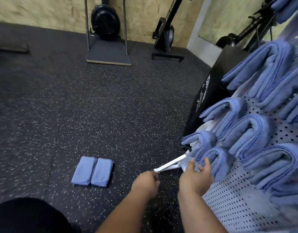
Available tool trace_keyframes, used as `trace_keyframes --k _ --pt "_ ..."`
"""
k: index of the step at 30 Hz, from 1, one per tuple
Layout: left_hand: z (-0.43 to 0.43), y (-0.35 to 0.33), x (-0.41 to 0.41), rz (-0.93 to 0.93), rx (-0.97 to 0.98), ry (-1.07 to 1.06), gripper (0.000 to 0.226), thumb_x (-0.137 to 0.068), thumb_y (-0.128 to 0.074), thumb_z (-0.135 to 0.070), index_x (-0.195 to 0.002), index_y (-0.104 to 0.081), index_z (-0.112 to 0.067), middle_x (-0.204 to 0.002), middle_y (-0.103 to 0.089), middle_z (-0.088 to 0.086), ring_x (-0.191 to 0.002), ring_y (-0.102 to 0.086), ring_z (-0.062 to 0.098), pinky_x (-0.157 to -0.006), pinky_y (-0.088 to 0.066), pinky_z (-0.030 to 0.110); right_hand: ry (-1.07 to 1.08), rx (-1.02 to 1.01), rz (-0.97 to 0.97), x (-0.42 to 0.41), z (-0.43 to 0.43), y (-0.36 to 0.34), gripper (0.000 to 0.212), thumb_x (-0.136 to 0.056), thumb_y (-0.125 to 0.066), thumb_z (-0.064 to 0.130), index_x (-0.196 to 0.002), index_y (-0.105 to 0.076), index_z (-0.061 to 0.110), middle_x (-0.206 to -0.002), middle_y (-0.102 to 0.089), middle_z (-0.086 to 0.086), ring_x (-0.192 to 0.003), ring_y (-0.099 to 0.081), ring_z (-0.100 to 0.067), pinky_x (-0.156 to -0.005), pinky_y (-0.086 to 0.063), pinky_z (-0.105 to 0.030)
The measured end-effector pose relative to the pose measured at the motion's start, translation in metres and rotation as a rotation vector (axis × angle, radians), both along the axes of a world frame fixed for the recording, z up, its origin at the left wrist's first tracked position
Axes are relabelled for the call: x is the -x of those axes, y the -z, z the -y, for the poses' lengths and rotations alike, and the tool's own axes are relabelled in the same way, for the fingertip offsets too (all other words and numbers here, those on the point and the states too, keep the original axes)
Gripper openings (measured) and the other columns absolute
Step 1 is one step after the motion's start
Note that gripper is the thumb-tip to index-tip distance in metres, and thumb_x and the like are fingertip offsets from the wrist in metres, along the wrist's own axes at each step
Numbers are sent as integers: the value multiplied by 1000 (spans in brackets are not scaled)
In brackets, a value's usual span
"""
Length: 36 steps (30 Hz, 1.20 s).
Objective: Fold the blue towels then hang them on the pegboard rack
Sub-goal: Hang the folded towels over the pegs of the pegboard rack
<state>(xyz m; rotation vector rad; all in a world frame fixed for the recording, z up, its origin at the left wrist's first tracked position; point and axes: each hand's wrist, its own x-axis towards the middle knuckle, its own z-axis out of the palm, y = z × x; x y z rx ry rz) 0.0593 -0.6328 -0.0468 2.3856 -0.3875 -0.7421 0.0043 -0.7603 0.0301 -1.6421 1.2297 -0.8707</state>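
Observation:
A white pegboard rack (232, 204) stands at the right, and several folded blue towels hang on its pegs. My right hand (196, 178) reaches to the lowest hung towel (219, 163) with relaxed fingers touching its left side. My left hand (145, 183) hovers over the floor beside the rack's white foot (170, 164), its fingers loosely curled and holding nothing. Two folded blue towels (92, 171) lie side by side on the dark speckled floor to the left of my hands.
A black box (210, 91) stands on the floor behind the rack. Gym machines (165, 31) and a platform with upright bars (108, 51) stand along the far wall. My dark-clothed knee (27, 216) is at the bottom left.

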Motion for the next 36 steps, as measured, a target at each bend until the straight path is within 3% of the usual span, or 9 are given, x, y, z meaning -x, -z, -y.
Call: trace_keyframes --k 7,12,16,20,31,36 --pt "-82 12 -18 27 -80 -86 34 -104 -59 -37 -138 -61 -32 -131 -70 0 -118 -66 24 -100 -55 38 -182 -50 -46 -35 -47 19 52 -101 -69 34 -150 -52 37 -126 -55 -6 -89 -62 -24 -83 -47 -38" --pt "-133 25 -36 0 -109 -186 34 -104 -57 -37 -137 -59 -28 -132 -69 1 -122 -64 27 -100 -54 40 -333 -82 -119 -70 -84 41 54 -101 -68 36 -151 -49 40 -129 -57 -3 -96 -66 -23 -90 -57 -45" --pt "-167 41 -54 -28 -114 -267 39 -102 -59 -35 -141 -56 -30 -124 -71 4 -115 -65 29 -96 -56 41 -504 -30 -229 -98 -112 66 56 -102 -68 35 -155 -48 36 -133 -55 -5 -101 -64 -22 -83 -46 -34" --pt "-191 62 -72 -55 -125 -351 49 -103 -58 -34 -151 -49 -31 -139 -63 2 -123 -63 26 -100 -54 41 -627 -14 -328 -119 -132 99 56 -102 -67 38 -154 -47 38 -136 -51 -5 -104 -63 -20 -84 -51 -35" --pt "-221 114 -106 -78 -191 -386 51 -102 -58 -33 -152 -46 -30 -145 -49 2 -132 -52 27 -105 -50 43 -983 99 -704 -177 -159 193 64 -98 -69 42 -156 -44 32 -148 -42 -8 -126 -56 -29 -106 -48 -39" --pt "-231 138 -112 -52 -300 -293 49 -99 -60 -37 -145 -48 -28 -139 -46 2 -133 -43 29 -104 -49 44 -1184 280 -854 -194 -155 233 71 -100 -65 44 -162 -33 30 -161 -37 1 -143 -39 -28 -112 -46 -42"
